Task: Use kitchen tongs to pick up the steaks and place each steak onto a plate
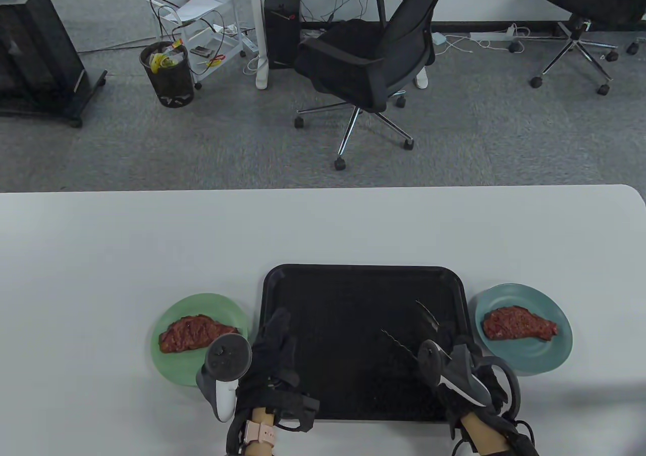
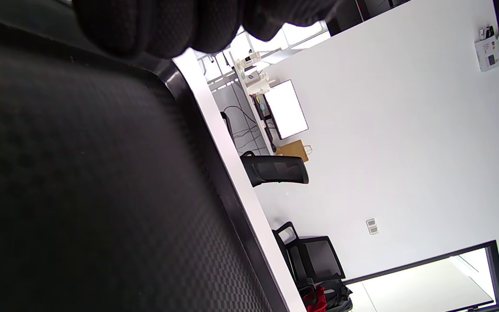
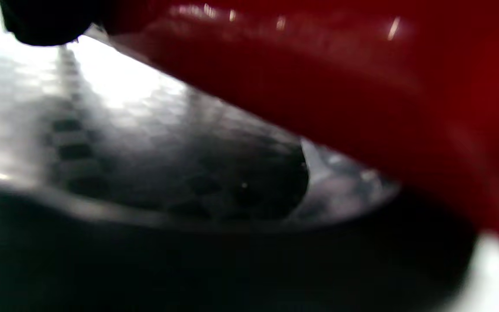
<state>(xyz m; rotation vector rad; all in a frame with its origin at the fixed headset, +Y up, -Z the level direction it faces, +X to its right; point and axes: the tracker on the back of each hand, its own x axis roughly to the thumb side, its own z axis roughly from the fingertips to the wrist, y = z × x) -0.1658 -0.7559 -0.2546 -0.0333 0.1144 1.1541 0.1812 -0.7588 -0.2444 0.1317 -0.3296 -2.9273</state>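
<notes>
From the table view I see my left hand (image 1: 275, 347) lying flat, fingers straight on the black tray (image 1: 353, 284). My right hand (image 1: 474, 375) grips the tongs (image 1: 414, 332), arms spread over the tray. One steak (image 1: 194, 332) lies on the green plate (image 1: 174, 370), another steak (image 1: 520, 324) on the blue plate (image 1: 555, 355).

Left wrist view: gloved fingers (image 2: 163, 26) touch the tray's rim.

Right wrist view: only a red blur above dark mesh; I cannot tell the grip.
</notes>
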